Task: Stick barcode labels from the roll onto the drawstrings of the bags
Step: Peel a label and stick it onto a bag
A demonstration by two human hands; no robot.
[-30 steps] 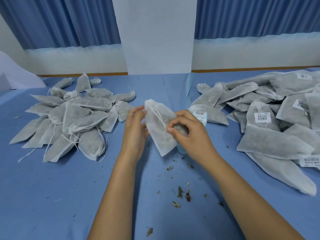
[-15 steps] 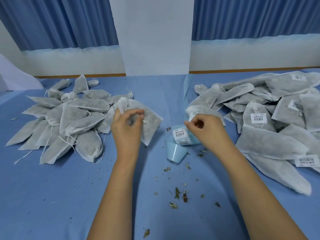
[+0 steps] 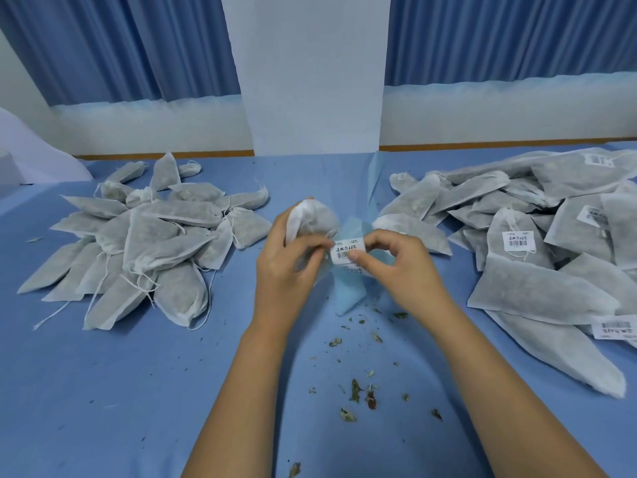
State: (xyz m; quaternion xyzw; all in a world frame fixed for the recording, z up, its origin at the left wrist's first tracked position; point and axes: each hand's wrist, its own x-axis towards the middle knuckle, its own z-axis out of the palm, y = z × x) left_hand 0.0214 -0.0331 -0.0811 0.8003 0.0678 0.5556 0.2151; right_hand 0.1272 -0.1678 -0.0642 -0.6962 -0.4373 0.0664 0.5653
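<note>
left hand (image 3: 289,270): gripping bag (image 3: 315,219), fingertips pinching at its drawstring end.
right hand (image 3: 403,270): pinching barcode label (image 3: 347,251) by its right edge.
relation: label lying between the hands, touching the left fingertips, long axis running hand to hand.
surface: blue worktop (image 3: 138,374), crumbs (image 3: 355,391) lying below the hands; curtains (image 3: 120,46) hanging behind.

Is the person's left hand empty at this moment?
No, the left hand grips a bag, while the right hand pinches a barcode label.

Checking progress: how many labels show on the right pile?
4 labels: far edge, right edge, middle, near edge. Others may be hidden.
</note>
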